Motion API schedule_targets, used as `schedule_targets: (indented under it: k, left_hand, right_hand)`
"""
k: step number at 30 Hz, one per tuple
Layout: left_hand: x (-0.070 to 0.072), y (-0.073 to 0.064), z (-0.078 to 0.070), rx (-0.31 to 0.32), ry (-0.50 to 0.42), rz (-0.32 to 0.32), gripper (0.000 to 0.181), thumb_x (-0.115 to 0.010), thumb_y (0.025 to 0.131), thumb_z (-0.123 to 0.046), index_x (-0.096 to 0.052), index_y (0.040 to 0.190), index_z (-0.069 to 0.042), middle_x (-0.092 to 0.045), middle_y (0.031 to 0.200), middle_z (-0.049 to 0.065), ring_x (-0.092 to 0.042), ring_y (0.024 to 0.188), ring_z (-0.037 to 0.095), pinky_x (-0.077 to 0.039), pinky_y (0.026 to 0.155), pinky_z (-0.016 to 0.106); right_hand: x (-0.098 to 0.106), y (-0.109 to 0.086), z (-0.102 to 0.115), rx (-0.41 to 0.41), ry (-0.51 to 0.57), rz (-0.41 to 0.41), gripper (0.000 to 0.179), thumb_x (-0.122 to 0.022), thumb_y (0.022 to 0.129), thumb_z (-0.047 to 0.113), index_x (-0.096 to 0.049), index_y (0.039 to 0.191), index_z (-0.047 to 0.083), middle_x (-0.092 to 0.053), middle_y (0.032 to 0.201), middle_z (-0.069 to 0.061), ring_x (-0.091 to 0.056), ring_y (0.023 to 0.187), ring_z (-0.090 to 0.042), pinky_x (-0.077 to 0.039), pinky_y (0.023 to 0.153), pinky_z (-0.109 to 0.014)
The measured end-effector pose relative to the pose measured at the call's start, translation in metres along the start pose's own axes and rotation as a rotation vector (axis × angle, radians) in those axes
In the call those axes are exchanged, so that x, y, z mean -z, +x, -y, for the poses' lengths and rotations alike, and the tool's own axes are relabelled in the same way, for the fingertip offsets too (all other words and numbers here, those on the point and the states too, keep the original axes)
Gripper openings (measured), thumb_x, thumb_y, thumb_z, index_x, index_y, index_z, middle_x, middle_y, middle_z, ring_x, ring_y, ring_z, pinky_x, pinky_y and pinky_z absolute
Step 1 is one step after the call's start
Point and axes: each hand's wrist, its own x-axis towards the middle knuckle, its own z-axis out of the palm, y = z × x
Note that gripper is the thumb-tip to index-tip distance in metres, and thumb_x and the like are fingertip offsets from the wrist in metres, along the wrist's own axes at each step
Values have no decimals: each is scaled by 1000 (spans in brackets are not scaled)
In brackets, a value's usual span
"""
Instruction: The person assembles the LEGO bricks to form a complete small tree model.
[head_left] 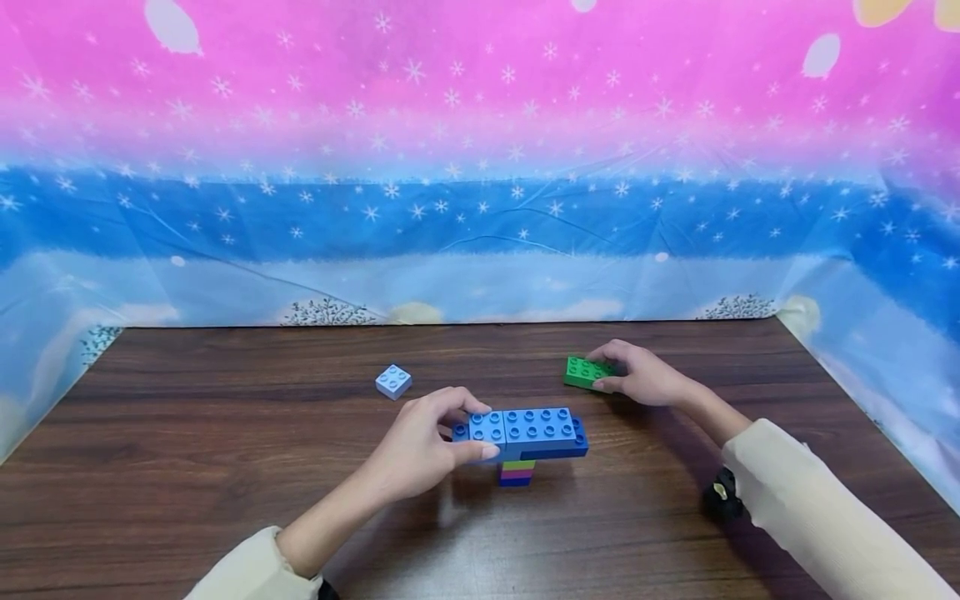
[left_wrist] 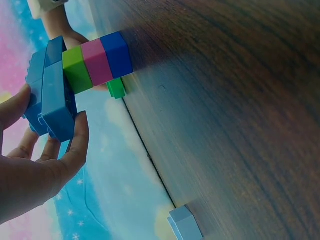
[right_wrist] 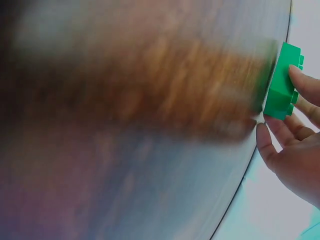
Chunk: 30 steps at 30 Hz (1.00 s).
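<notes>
A stack of toy building bricks stands on the table, its wide top of light and dark blue bricks (head_left: 538, 425) overhanging a narrow column. That column (left_wrist: 92, 65) is made of lime, pink and dark blue bricks. My left hand (head_left: 423, 446) grips the left end of the blue top, with the thumb on its near side and fingers behind. To the right and farther back, my right hand (head_left: 647, 375) pinches a green brick (head_left: 581, 372) by its right end. In the right wrist view, the thumb presses the studded green brick (right_wrist: 282, 85) while other fingers curl beneath.
A small pale blue brick (head_left: 393, 382) with studs lies on the dark wooden table (head_left: 225, 417), behind and left of the stack. A pink and blue patterned cloth (head_left: 480, 208) hangs along the table's back edge and both sides.
</notes>
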Motion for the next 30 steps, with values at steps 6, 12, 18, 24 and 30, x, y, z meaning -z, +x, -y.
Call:
schedule_targets:
  k: [6,12,18,24,30]
  left_hand:
    - [-1,0,-1,-2,4,2,22,-75,75,-12,-64,94,-9,-61,93,2,-57,85,16,-50,69,24]
    - [-1,0,-1,-2,-1,4,22,-75,75,-12,-64,95,-9,-61,93,2,-57,85,16,-50,70,24]
    - [-1,-1,-1,6,-7,3,23,-75,76,-12,-64,95,-9,-62,93,4,-58,85,17,-50,70,25]
    - [-2,-2,-1,5,-4,2,22,-75,76,-11,-64,95,-8,-62,93,4,-58,85,17,-50,69,25]
    - [-2,-1,-1,4,-6,5,22,-74,76,-11,-64,95,-8,-62,93,3,-58,84,16,-50,68,24]
  right_hand:
    - [6,-7,1,11,28,1,35,-63,87,14,-54,119,2,-51,115,-14,-50,101,-28,-43,84,-45]
    - [16,-18,11,48,51,-17,35,-63,87,15,-54,119,3,-53,113,-12,-52,98,-25,-45,83,-43]
    - [29,-30,26,88,85,-21,34,-64,86,14,-55,119,7,-55,108,-7,-54,90,-21,-47,75,-39]
    - [40,-41,45,120,90,-4,34,-65,86,17,-56,119,11,-57,102,-4,-56,82,-17,-48,68,-35]
    - [45,-45,66,248,96,16,32,-65,86,17,-57,116,14,-58,102,3,-56,83,-14,-49,70,-30]
